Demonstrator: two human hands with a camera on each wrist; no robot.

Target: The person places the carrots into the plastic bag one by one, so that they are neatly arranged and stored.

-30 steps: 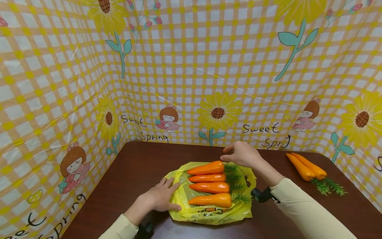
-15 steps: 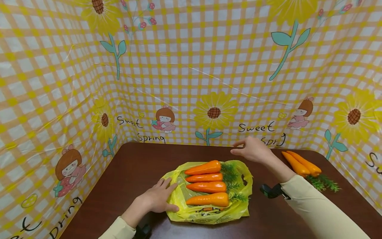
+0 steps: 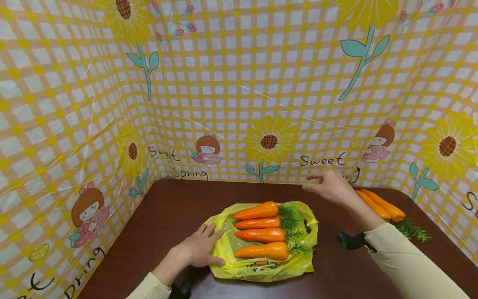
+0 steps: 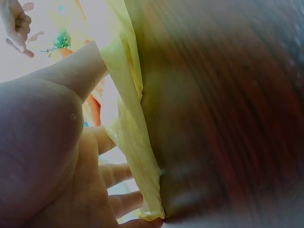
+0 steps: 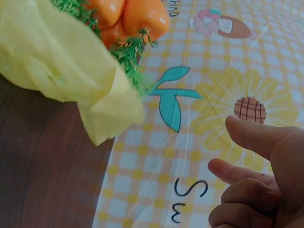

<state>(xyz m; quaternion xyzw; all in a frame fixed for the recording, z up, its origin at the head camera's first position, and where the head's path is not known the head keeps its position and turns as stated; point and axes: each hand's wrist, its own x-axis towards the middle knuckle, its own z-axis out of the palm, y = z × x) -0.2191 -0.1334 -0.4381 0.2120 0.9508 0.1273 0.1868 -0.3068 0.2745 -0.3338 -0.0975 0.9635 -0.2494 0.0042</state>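
Observation:
A yellow plastic bag [image 3: 261,272] lies flat on the table in the head view. Several orange carrots [image 3: 261,250] with green feathery tops [image 3: 291,216] lie side by side on it, tips to the left. My left hand [image 3: 198,248] rests with spread fingers on the bag's left edge; the left wrist view shows its fingers [image 4: 124,203] against the yellow plastic. My right hand [image 3: 332,187] hovers beyond the bag's right end and holds nothing. In the right wrist view its thumb and index finger [image 5: 237,172] are extended, the other fingers loosely bent.
Two more carrots [image 3: 384,205] with green tops lie at the right of the dark brown table [image 3: 179,199], partly behind my right forearm. A checked, sunflower-printed cloth [image 3: 224,99] stands as walls around the table's back and sides.
My right hand has moved right and away from the carrot tops, toward the two carrots at the right. My left hand and the carrots on the bag keep their places.

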